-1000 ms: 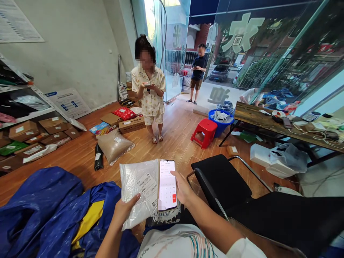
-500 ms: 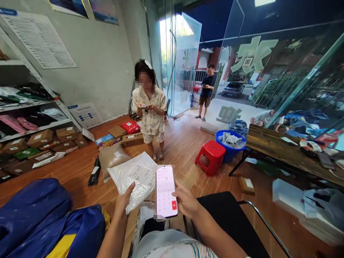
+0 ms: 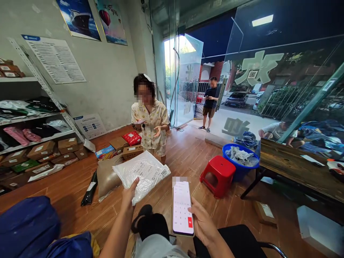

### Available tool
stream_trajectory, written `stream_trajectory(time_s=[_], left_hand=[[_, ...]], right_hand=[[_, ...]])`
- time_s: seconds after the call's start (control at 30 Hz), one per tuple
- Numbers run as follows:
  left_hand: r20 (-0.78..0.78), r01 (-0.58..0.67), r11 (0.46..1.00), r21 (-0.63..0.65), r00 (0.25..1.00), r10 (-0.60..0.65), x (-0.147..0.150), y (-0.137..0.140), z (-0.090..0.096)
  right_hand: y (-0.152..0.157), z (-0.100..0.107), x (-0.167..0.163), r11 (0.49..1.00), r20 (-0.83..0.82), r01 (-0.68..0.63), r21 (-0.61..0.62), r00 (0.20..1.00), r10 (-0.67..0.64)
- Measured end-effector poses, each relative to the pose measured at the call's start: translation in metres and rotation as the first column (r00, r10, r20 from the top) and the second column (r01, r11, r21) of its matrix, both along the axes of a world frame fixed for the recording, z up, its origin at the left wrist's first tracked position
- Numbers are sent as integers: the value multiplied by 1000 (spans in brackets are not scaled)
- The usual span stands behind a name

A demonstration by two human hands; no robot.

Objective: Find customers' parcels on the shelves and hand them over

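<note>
Presumably so its label (image 3: 153,171) stays readable, the left hand (image 3: 128,196) pinches the white plastic mailer (image 3: 134,166); the right hand (image 3: 203,225) clasps a smartphone (image 3: 180,195), thumb over the screen.

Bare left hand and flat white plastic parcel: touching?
Touching. Head view shows it: the bare left hand has its thumb laid over the near edge of the flat white plastic parcel, on its upper face.

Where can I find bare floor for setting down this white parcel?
Bare plank floor shows between the white parcel and the red stool; another patch lies between the black packet and the dark-blue tarp. It is crowded around the brown sack, with cartons behind it, and where the blue tub stands by the wooden table.
</note>
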State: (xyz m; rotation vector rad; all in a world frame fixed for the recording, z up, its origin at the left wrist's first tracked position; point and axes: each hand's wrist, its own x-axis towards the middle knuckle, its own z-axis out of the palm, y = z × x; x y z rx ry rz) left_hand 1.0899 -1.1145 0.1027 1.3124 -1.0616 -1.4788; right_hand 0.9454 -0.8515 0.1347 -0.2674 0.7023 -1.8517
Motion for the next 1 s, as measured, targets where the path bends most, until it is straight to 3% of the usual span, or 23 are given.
stream_trajectory(time_s=[0.17, 0.37, 0.5, 0.67, 0.83, 0.87, 0.9, 0.93, 1.0], left_hand=[[-6, 26, 1000, 11, 1000, -26, -52, -110, -2], [-1, 131, 988, 82, 991, -132, -116, -275, 16], [-8, 209, 967, 147, 978, -210, -146, -364, 19], [-141, 344, 922, 176, 936, -322, -183, -425, 9], [-282, 443, 872, 207, 881, -381, -205, -433, 12], [-331, 497, 840, 220, 848, -414, -204, -428, 15], [-397, 584, 771, 252, 790, -468, -202, -421, 18], [-472, 692, 660, 293, 705, -530, -198, -412, 22], [-620, 878, 339, 338, 479, -621, -190, -392, 30]], right_hand=[[-90, -11, -40, 991, 51, 121, 60, 991, -124], [-251, -15, -79, 953, 59, 286, 97, 954, -292], [-346, -4, -93, 910, 32, 396, 127, 915, -403], [-414, 14, -111, 890, -77, 455, 8, 888, -453], [-442, 20, -118, 885, -132, 465, -36, 875, -465], [-447, 19, -118, 877, -138, 479, -38, 867, -479], [-451, 18, -118, 871, -135, 490, -35, 861, -490], [-455, 16, -118, 865, -123, 500, -29, 857, -500], [-463, 12, -119, 853, -89, 521, -5, 850, -519]])
